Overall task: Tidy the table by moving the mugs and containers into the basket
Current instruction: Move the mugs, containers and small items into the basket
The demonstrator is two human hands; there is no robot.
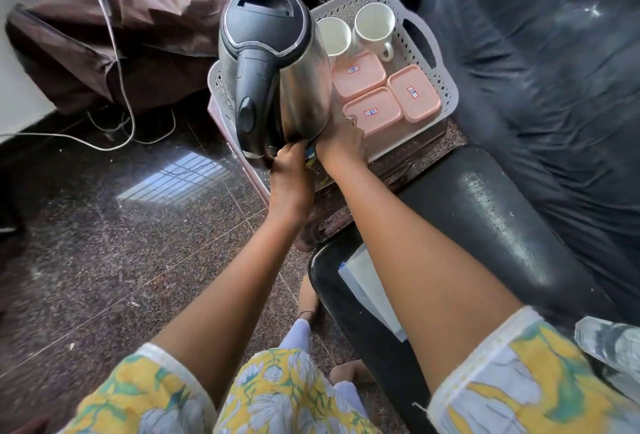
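A white perforated basket sits on a small brown table. Inside it stand two white mugs at the far end and three pink lidded containers with small labels. A steel electric kettle with a black lid and handle stands at the basket's left side, hiding that part. My left hand grips the kettle's base below the handle. My right hand holds the base on the other side, close to the nearest pink container. A small colourful item shows between my hands; I cannot tell what it is.
A dark sofa fills the right side, its armrest close to the table. White papers lie on a black seat below my right arm. A brown cloth bundle and white cables lie left on the dark granite floor.
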